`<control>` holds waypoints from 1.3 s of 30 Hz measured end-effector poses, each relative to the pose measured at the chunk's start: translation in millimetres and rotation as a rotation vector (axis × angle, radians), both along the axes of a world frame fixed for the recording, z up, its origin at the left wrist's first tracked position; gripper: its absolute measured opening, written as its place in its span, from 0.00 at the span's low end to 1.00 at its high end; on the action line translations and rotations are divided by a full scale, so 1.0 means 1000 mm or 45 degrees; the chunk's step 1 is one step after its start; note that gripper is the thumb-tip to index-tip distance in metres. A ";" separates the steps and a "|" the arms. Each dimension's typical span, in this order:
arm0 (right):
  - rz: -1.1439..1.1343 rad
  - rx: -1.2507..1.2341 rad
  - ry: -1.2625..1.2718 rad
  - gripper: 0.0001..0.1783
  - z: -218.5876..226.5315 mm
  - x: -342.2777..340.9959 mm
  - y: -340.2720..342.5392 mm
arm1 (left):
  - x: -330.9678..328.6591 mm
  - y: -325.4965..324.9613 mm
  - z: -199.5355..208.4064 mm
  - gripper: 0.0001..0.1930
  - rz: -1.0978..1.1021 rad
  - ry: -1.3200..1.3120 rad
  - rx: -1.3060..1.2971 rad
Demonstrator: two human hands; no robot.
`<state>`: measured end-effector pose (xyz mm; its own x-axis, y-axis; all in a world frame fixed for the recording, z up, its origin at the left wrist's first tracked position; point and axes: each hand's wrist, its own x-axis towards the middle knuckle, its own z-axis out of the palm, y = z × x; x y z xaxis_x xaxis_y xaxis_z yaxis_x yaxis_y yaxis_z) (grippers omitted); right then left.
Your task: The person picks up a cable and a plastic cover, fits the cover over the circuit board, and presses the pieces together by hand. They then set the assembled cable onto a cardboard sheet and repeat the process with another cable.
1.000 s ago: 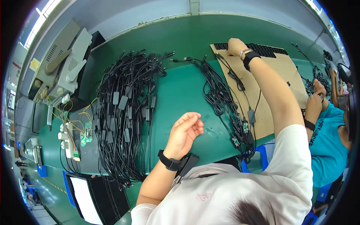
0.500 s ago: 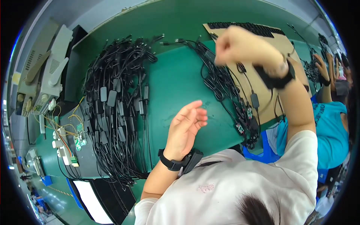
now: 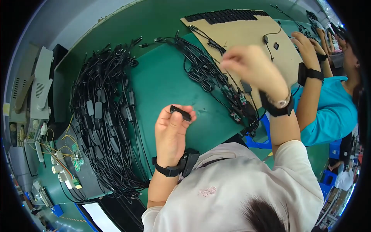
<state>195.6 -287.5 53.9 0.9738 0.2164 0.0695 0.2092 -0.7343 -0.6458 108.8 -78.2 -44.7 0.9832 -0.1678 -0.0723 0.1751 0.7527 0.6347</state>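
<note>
My left hand (image 3: 168,131) is closed, pinching a small black elongated plastic case piece (image 3: 180,113) between thumb and fingers above the green mat. My right hand (image 3: 253,65) is over the left part of a cardboard sheet (image 3: 239,34), near a bundle of black cables (image 3: 201,58). Its fingers look curled but are smeared by motion, so what they hold does not show. Just below that wrist is a dark grey inline cable box (image 3: 246,86). Small green circuit boards (image 3: 242,99) sit at the near ends of the bundle's cables.
A large heap of black cables (image 3: 102,112) with inline boxes covers the left side of the green mat (image 3: 154,77). Black case pieces (image 3: 220,16) line the cardboard's far edge. Wired test boards (image 3: 77,156) lie far left. A co-worker's hand (image 3: 305,44) reaches in from the right.
My left hand, where no piece showed before, now holds the black case piece. My right hand has come nearer, away from the row of pieces. The whole view has shifted.
</note>
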 end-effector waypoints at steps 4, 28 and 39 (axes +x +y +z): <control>-0.156 -0.382 0.027 0.13 -0.024 -0.007 -0.056 | 0.002 0.000 0.003 0.14 -0.006 0.062 0.021; 0.073 0.308 -0.072 0.08 -0.042 -0.041 0.012 | 0.005 -0.031 0.008 0.15 -0.357 0.138 -0.083; 0.227 0.741 0.078 0.15 -0.047 -0.051 0.007 | 0.016 -0.026 0.002 0.17 -0.193 0.189 -0.160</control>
<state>144.2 -280.9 6.6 0.9322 0.3195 0.1698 0.2457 -0.2145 -0.9453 125.3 -104.6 -43.1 0.9262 -0.3294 -0.1834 0.3765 0.7821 0.4966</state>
